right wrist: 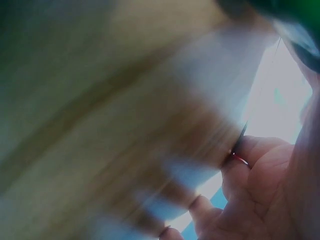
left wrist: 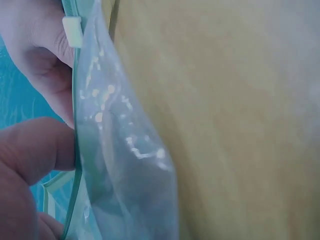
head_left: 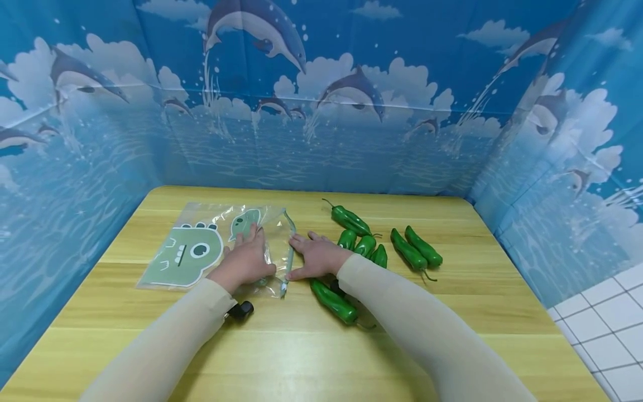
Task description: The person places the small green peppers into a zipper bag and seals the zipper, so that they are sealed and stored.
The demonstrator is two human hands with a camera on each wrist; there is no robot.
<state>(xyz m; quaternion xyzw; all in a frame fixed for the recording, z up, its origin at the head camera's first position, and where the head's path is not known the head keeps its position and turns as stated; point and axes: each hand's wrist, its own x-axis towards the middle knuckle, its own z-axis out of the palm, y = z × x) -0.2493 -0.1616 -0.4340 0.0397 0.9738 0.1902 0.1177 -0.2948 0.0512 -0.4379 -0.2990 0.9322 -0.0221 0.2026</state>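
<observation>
A clear zip bag (head_left: 278, 223) printed with a green cartoon dinosaur lies flat on the table, its green-edged mouth toward the right. My left hand (head_left: 244, 262) rests on the bag near that mouth, fingers spread and thumb out to the side. My right hand (head_left: 318, 257) touches the bag's mouth edge from the right, fingers mostly extended. Close up in the left wrist view, fingers meet the bag's green edge, near a white slider (left wrist: 73, 32). In the right wrist view, the fingertips (right wrist: 200, 202) meet the wooden surface. Green peppers (head_left: 351, 220) lie beside and behind the right forearm.
Two peppers (head_left: 416, 248) lie apart on the right, and another pepper (head_left: 334, 301) sits just below the right wrist. The wooden table (head_left: 281, 357) is enclosed by dolphin-print curtains (head_left: 321, 139). White tiles (head_left: 618, 329) show at the lower right.
</observation>
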